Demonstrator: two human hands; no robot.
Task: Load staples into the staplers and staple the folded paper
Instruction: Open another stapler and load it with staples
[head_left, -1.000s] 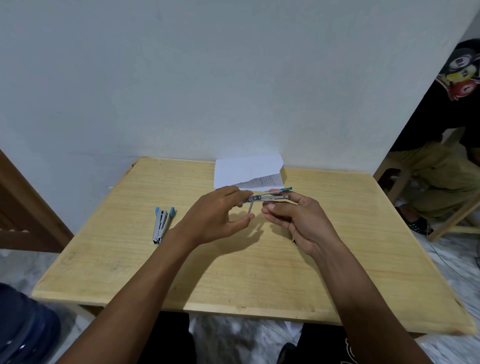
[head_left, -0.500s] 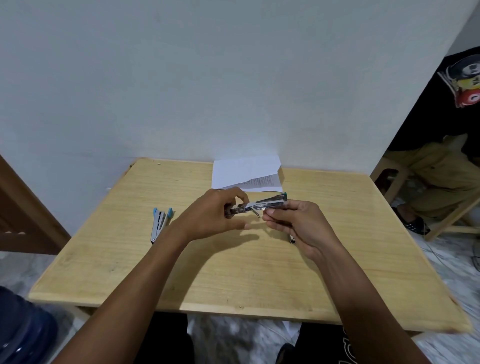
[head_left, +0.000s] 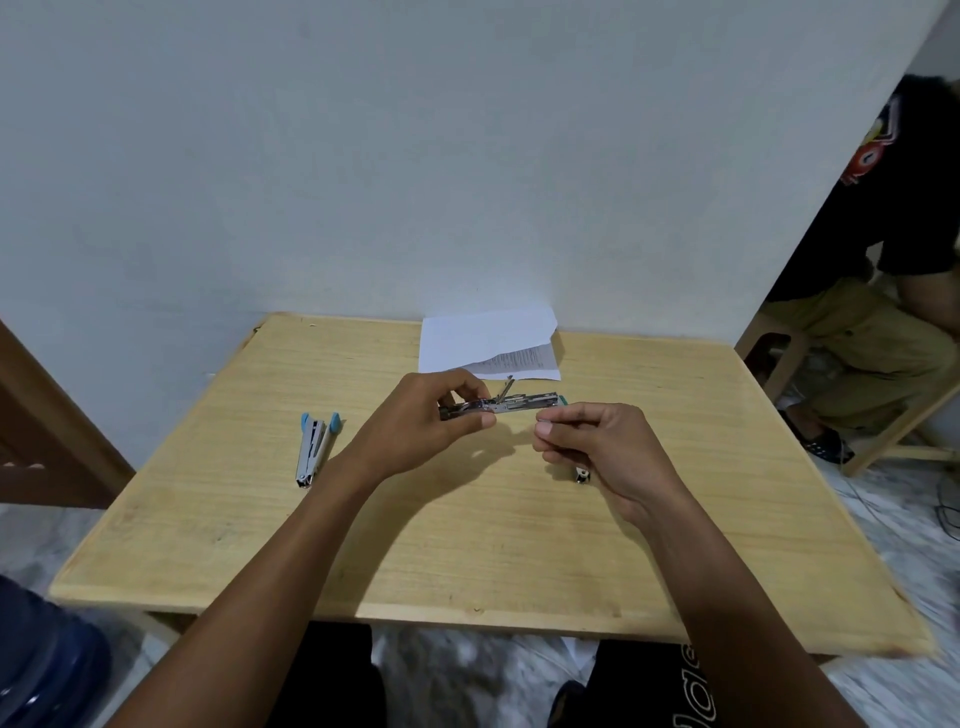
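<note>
The left hand (head_left: 415, 423) gripped the opened stapler (head_left: 522, 404) at its 9 o'clock end above the worktop (head_left: 467, 561); the right hand (head_left: 597, 444) pinched a thin strip (head_left: 549, 419) by its 3 o'clock end. The folded paper (head_left: 467, 338) lay at 12 o'clock, a second stapler (head_left: 311, 452) at 9.

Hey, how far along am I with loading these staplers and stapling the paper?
Done: only opening the green-tipped stapler, which is spread open. In hand: the left hand grips it while the right hand pinches a thin strip, likely staples, at its end. Left: seat the strip and close, load the blue stapler lying on the table, then staple the folded paper at the far edge.
</note>
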